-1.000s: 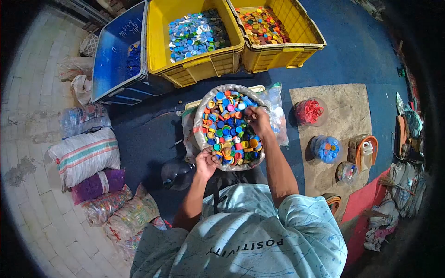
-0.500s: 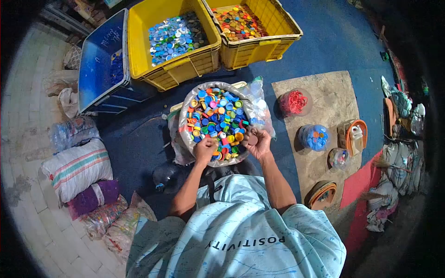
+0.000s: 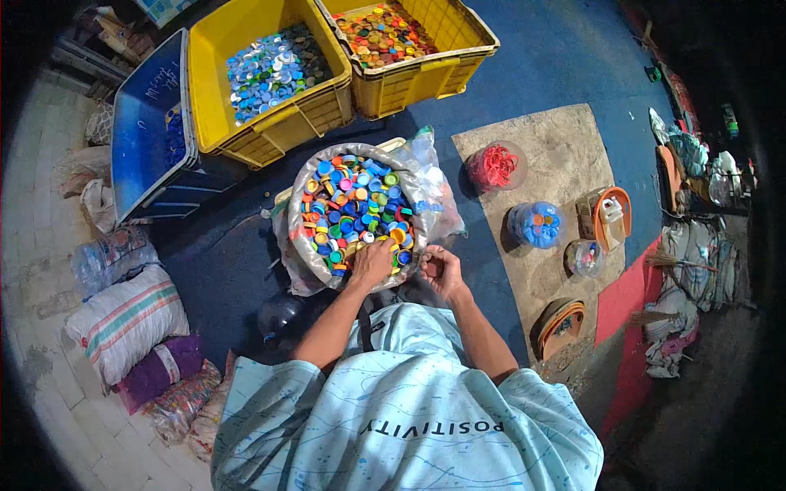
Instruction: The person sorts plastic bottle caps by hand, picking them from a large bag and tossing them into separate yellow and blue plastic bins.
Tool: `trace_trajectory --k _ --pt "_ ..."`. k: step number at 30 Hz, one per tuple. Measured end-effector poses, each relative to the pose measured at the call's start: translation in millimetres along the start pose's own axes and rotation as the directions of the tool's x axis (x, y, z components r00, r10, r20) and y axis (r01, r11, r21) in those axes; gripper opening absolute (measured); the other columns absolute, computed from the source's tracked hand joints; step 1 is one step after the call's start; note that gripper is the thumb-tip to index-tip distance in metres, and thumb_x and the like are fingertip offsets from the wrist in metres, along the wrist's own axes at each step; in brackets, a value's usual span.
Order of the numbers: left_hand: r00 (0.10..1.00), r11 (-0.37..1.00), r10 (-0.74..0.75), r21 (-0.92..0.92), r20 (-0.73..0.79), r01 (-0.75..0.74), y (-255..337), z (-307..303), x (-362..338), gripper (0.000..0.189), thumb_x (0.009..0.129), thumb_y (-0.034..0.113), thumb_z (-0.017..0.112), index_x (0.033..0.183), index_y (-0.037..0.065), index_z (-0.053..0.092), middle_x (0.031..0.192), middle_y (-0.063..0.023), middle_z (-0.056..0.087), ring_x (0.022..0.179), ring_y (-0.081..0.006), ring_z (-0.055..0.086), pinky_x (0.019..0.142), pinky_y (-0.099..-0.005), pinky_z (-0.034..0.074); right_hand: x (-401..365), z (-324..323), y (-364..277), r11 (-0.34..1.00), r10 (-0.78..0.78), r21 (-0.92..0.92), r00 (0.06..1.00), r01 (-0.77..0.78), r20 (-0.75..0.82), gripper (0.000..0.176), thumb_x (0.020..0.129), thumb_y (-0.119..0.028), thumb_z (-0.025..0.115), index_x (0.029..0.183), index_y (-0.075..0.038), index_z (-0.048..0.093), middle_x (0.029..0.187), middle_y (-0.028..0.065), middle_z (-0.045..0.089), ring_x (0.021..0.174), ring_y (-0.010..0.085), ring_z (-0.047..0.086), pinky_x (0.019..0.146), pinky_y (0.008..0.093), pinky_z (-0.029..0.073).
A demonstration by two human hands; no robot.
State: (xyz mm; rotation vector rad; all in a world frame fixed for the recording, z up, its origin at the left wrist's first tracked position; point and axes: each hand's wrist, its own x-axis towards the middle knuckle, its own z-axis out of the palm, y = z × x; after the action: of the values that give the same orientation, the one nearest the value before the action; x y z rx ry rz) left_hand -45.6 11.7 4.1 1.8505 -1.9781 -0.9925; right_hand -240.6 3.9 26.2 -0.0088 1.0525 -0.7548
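Note:
A sack with a rolled grey rim point(image 3: 300, 233) stands in front of me, full of mixed plastic bottle caps point(image 3: 356, 204). My left hand point(image 3: 373, 263) is over the near side of the heap, fingers bent down together among the caps. Its fingertips are partly hidden, so what they pinch does not show. At the sack's right rim, my right hand point(image 3: 443, 272) is closed around a dark reddish-brown cap point(image 3: 431, 267). A clear plastic bag point(image 3: 434, 184) with pale contents leans against the sack's right side.
Beyond the sack stand a blue crate point(image 3: 151, 123) and two yellow crates point(image 3: 270, 123) holding sorted caps. On the right, a tan mat point(image 3: 524, 270) bears a tub of red rings point(image 3: 496, 166) and a tub of blue caps point(image 3: 536, 225). Stuffed sacks point(image 3: 131, 315) lie left.
My left hand has moved right and deeper over the caps. My right hand has drawn back to the rim with the brown cap. The view has shifted slightly.

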Motion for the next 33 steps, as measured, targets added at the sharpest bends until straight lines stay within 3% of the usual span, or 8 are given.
trace_trajectory --k 7,14,15,18,19,23,27,33 --pt "0.993 0.992 -0.087 -0.1 -0.083 0.078 -10 8 3 0.021 0.08 0.011 0.058 0.1 0.004 0.057 0.086 -0.0181 0.065 0.082 -0.0374 0.063 0.07 -0.046 0.05 8 -7 7 1.0 0.003 -0.002 0.997 -0.003 0.073 0.012 0.084 -0.016 0.051 0.094 -0.008 0.051 0.08 0.0039 0.057 0.067 0.0153 0.055 0.059 0.0293 0.048" --pt "0.932 0.869 -0.269 -0.48 -0.244 0.125 -37 11 -2 0.038 0.076 0.015 0.068 0.111 0.003 0.058 0.079 -0.0108 0.066 0.069 -0.021 0.065 0.06 -0.0346 0.05 19 -2 11 0.992 0.01 -0.124 0.996 0.002 0.092 0.014 0.083 -0.015 0.052 0.094 -0.006 0.052 0.079 0.005 0.057 0.065 0.0142 0.054 0.058 0.0294 0.045" --pt "0.915 0.788 -0.305 -0.609 -0.264 0.086 -27 0 -6 0.036 0.079 0.018 0.066 0.112 0.004 0.059 0.071 -0.0044 0.062 0.06 -0.0123 0.057 0.054 -0.0282 0.046 21 -1 12 0.991 0.012 -0.135 0.995 0.001 0.097 0.013 0.082 -0.014 0.053 0.093 -0.006 0.052 0.078 0.005 0.056 0.064 0.014 0.054 0.058 0.0297 0.045" --pt "0.882 0.289 -0.443 -0.906 0.159 0.309 -25 -25 -13 0.036 0.081 0.011 0.058 0.116 0.004 0.056 0.07 -0.0002 0.053 0.053 -0.0083 0.047 0.048 -0.0218 0.038 25 6 13 0.977 0.021 -0.211 0.996 -0.001 0.091 0.012 0.081 -0.011 0.053 0.092 -0.005 0.052 0.076 0.005 0.056 0.061 0.0134 0.053 0.055 0.0303 0.045" --pt "0.868 0.151 -0.461 -0.947 0.188 0.285 -23 -30 -17 0.036 0.079 0.009 0.053 0.115 0.005 0.057 0.065 0.0011 0.045 0.051 -0.0061 0.038 0.045 -0.0192 0.032 25 10 12 0.97 0.022 -0.243 0.996 -0.001 0.086 0.011 0.081 -0.01 0.054 0.091 -0.005 0.052 0.076 0.005 0.055 0.06 0.0133 0.052 0.054 0.0305 0.045" --pt "0.911 -0.495 -0.3 -0.862 0.283 0.105 -41 -34 -31 0.032 0.075 0.005 0.049 0.104 -0.002 0.057 0.068 -0.0016 0.048 0.053 -0.0092 0.042 0.047 -0.0212 0.035 26 20 14 0.97 0.05 -0.241 0.995 -0.028 0.084 0.013 0.08 -0.006 0.053 0.092 -0.004 0.051 0.074 0.0056 0.054 0.057 0.0142 0.051 0.051 0.0306 0.044" --pt "0.882 -0.692 -0.374 -0.719 0.287 -0.059 -36 -43 -39 0.027 0.076 0.008 0.053 0.099 -0.007 0.053 0.063 -0.0011 0.042 0.053 -0.009 0.039 0.051 -0.02 0.031 26 25 17 0.966 0.073 -0.254 0.993 -0.047 0.092 0.014 0.08 -0.006 0.052 0.093 -0.005 0.049 0.074 0.0062 0.054 0.056 0.0151 0.05 0.05 0.0302 0.043" --pt "0.926 -0.73 -0.243 -0.683 0.289 0.021 -48 -42 -43 0.025 0.083 0.015 0.056 0.094 -0.007 0.053 0.068 -0.0027 0.046 0.054 -0.0086 0.044 0.046 -0.0177 0.034 28 28 24 0.933 0.079 -0.356 0.993 -0.044 0.085 0.011 0.082 -0.008 0.052 0.092 -0.006 0.05 0.076 0.0058 0.054 0.058 0.0152 0.05 0.051 0.029 0.044"
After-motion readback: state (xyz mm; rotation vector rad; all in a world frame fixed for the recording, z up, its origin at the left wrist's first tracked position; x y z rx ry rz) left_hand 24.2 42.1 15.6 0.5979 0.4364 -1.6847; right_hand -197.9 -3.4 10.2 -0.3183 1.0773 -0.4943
